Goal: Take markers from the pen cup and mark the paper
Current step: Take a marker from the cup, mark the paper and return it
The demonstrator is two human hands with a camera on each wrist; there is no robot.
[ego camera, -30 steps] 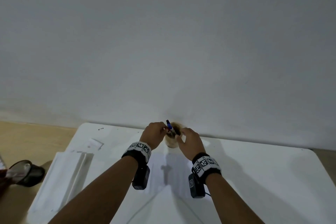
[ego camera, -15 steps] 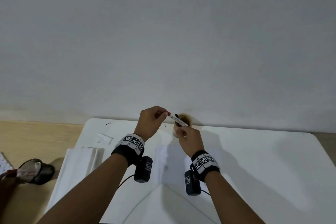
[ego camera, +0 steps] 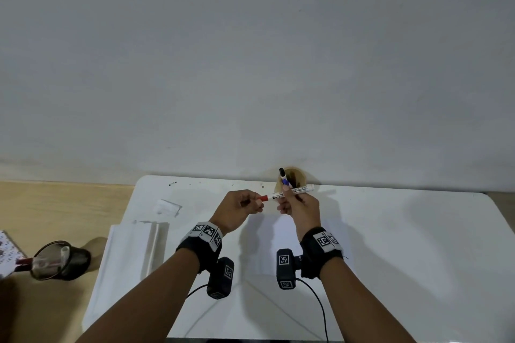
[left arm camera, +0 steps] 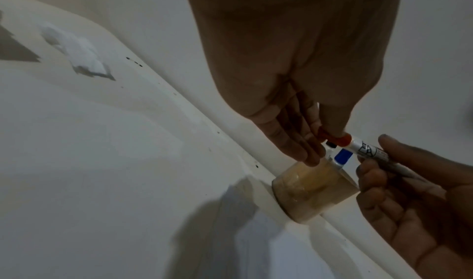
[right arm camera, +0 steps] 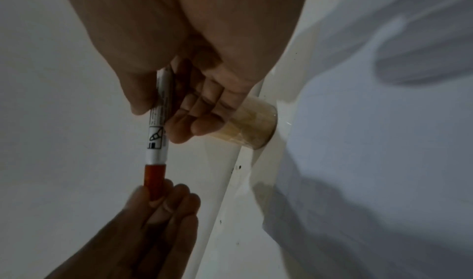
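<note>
A white marker (ego camera: pixel 292 191) (right arm camera: pixel 157 133) with a red cap (ego camera: pixel 262 198) (left arm camera: pixel 335 138) (right arm camera: pixel 154 180) is held level above the table. My right hand (ego camera: pixel 299 203) (right arm camera: pixel 179 93) grips its white barrel. My left hand (ego camera: pixel 239 207) (left arm camera: pixel 302 121) pinches the red cap. Just behind them the tan pen cup (ego camera: pixel 295 178) (left arm camera: pixel 314 190) (right arm camera: pixel 252 125) stands at the table's far edge, against the wall, with a blue-and-black marker (ego camera: pixel 284 179) (left arm camera: pixel 341 158) sticking out of it. A white sheet of paper (ego camera: pixel 287 242) lies on the table under my wrists.
The white table (ego camera: pixel 404 245) runs to the wall. A folded white stack (ego camera: pixel 133 253) lies at its left edge and a crumpled white scrap (ego camera: pixel 167 207) behind that. On the wooden surface to the left sits a dark round container (ego camera: pixel 60 260).
The marker has come out of the cup and turned level. Both hands have drawn back toward me and lower, the left one now on the red cap.
</note>
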